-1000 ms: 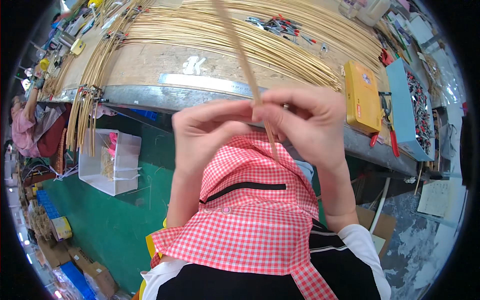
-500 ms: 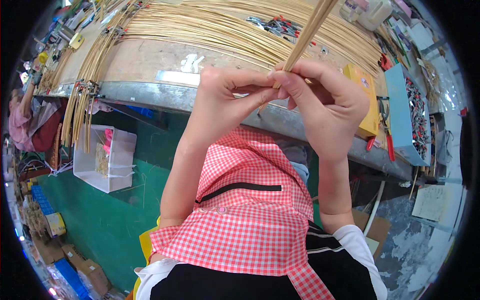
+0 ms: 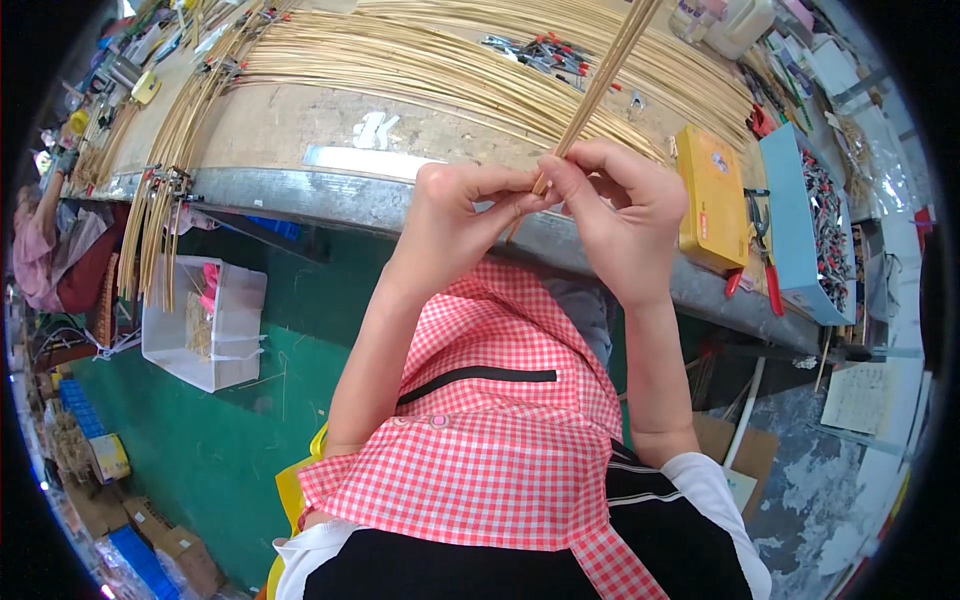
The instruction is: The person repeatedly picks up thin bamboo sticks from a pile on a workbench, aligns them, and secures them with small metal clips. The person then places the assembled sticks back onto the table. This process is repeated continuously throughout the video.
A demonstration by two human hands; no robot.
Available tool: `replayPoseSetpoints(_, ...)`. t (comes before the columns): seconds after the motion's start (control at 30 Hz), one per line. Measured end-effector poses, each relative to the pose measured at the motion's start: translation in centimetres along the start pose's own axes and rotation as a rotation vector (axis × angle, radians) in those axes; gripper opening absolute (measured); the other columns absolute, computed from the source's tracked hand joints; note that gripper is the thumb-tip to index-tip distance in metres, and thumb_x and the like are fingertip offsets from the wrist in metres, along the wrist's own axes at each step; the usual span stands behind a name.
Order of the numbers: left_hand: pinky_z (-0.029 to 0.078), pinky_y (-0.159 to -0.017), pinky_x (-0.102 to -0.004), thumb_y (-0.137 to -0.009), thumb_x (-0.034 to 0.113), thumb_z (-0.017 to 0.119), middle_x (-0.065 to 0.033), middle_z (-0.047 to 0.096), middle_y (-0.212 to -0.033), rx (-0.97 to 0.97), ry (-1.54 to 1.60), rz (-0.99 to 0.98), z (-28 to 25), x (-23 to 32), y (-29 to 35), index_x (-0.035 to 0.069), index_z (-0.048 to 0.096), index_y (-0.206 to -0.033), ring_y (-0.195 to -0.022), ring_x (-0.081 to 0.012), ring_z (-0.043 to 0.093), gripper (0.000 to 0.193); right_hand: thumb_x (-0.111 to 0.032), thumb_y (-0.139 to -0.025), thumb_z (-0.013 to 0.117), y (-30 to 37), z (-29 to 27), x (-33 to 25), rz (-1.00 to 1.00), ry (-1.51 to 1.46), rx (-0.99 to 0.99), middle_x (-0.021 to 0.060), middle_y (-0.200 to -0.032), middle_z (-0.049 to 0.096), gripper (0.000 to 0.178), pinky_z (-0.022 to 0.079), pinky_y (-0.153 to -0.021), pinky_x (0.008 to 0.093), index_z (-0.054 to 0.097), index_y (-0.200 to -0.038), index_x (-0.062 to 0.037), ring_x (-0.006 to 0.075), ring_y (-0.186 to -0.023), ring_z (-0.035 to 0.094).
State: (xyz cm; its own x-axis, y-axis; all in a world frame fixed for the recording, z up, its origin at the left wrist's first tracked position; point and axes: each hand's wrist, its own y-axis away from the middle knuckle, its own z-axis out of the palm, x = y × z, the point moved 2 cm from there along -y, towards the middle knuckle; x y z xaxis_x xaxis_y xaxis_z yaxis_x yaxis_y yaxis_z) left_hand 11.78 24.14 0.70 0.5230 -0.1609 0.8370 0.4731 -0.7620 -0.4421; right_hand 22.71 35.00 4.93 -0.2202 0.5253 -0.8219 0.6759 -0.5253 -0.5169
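Observation:
Over the table's front edge, both of my hands meet at the lower part of a small bundle of thin bamboo strips. My left hand pinches the strips between thumb and fingers. Right beside it, my right hand is closed on the same bundle, its thumb against the strips. The bundle slants up and away to the right, past the top of the view, and short ends show below my fingers. Whether something small sits between my fingertips is hidden.
Long bamboo strips cover the table; clamped bundles overhang its left edge. Small clips lie among them. A metal ruler, yellow box, red-handled pliers and blue clip box are nearby. Another person is far left.
My right hand has shifted left and slightly down, closer to my left hand. The bundle has moved a little left with them, and the whole view has shifted slightly.

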Motion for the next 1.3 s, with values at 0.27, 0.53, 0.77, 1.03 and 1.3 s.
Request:
replayPoseSetpoints(0.27,0.043,-0.055,-0.0363,-0.086,0.002,0.06,-0.0159,0.058,-0.073,0.243,-0.248,0.042,0.3,1.0,1.8,-0.002,0.061,-0.094,-0.063,-0.0308,0.057,0.009,-0.004,-0.082,0.068,0.0,2.5,1.8,0.238,-0.255,0.137,0.0063,-0.07,0.066,0.011,0.048,-0.053,0.0214,0.065,-0.076,0.0052,0.0084,-0.062,0.063)
replayPoseSetpoints(0.53,0.036,-0.048,-0.0291,-0.087,0.003,0.061,-0.0109,0.056,-0.064,0.322,-0.335,0.052,-2.5,-0.6,3.4,0.0,0.067,-0.088,-0.049,-0.0163,0.048,0.007,-0.023,-0.093,0.059,-2.4,2.6,4.9,0.292,-0.223,-0.052,0.0053,-0.068,0.064,0.028,0.043,-0.053,0.0222,0.068,-0.082,0.0019,0.0078,-0.06,0.056)
replayPoseSetpoints(0.77,0.024,-0.046,-0.0207,-0.094,0.014,0.057,0.006,0.048,-0.06,0.257,0.207,-0.378,-2.5,-3.1,5.0,-0.003,0.068,-0.088,-0.053,-0.0009,0.035,0.021,-0.011,-0.086,0.055,-11.2,-4.3,16.6,-0.042,1.057,-0.079,0.0232,-0.092,0.062,0.015,0.05,-0.076,0.0472,0.065,-0.09,-0.0008,0.0389,-0.088,0.062)
replayPoseSetpoints(1.03,0.017,-0.044,-0.0207,-0.096,0.017,0.053,0.0078,0.038,-0.057,0.164,0.437,-0.454,-1.1,-3.4,5.3,-0.004,0.064,-0.085,-0.049,-0.0006,0.026,0.027,-0.008,-0.083,0.057,-11.4,-5.1,17.4,-0.083,1.204,-0.02,0.0206,-0.094,0.062,0.013,0.049,-0.075,0.0455,0.06,-0.09,0.0027,0.037,-0.089,0.06)
replayPoseSetpoints(1.3,0.022,-0.044,-0.0197,-0.093,0.017,0.057,0.0074,0.045,-0.058,0.118,0.497,-0.486,-0.7,-3.5,5.7,-0.001,0.069,-0.085,-0.05,0.0007,0.033,0.023,-0.006,-0.092,0.054,-2.0,-2.5,5.5,0.305,-0.114,-0.039,0.0053,-0.082,0.057,0.018,0.044,-0.052,0.0216,0.059,-0.105,0.006,0.0081,-0.058,0.051)
